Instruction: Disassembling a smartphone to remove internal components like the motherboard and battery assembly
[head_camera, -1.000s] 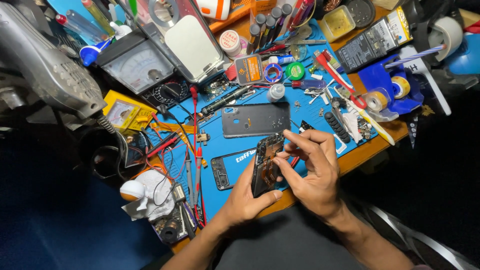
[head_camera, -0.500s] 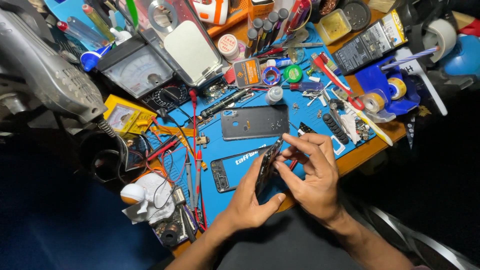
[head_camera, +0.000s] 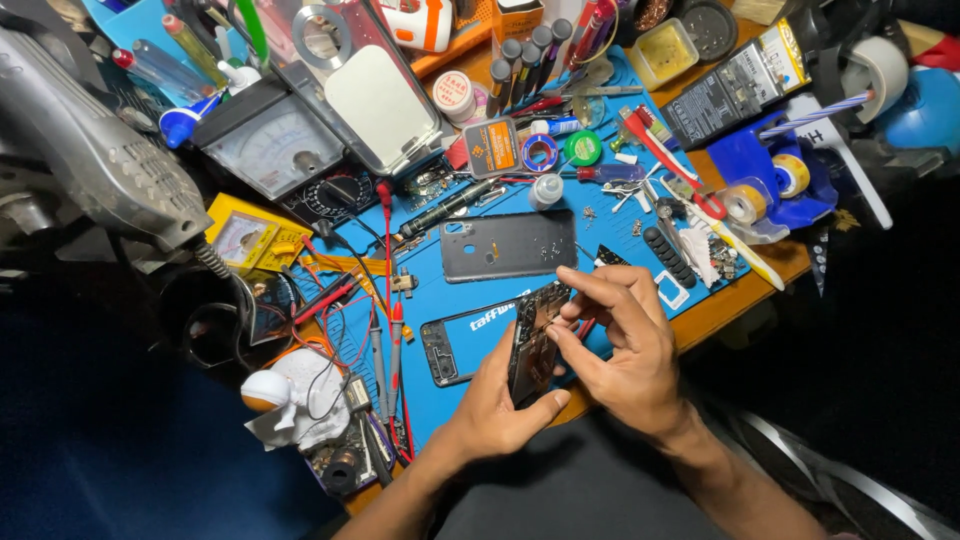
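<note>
A blue work mat covers most of the wooden bench and carries nearly everything else. At its upper left stands a grey analogue multimeter, with a smaller yellow meter just below it and red and black probe leads trailing down across the mat. A dark phone back cover lies flat near the mat's middle, and a black phone frame lies below it, partly under the left hand. To the right sits a blue tape dispenser with rolls of tape beside it.

The left hand is closed around the lower part of an opened phone body, which stands tilted on edge above the mat's near rim, its exposed inner side turned toward the right hand. The thumb presses against the phone's lower right edge. The right hand is curled, its fingertips pinched together against the phone's upper edge; whether they hold a small part or tool there is too small to tell. A red-handled tool lies among small screws on the mat's upper right.
</note>
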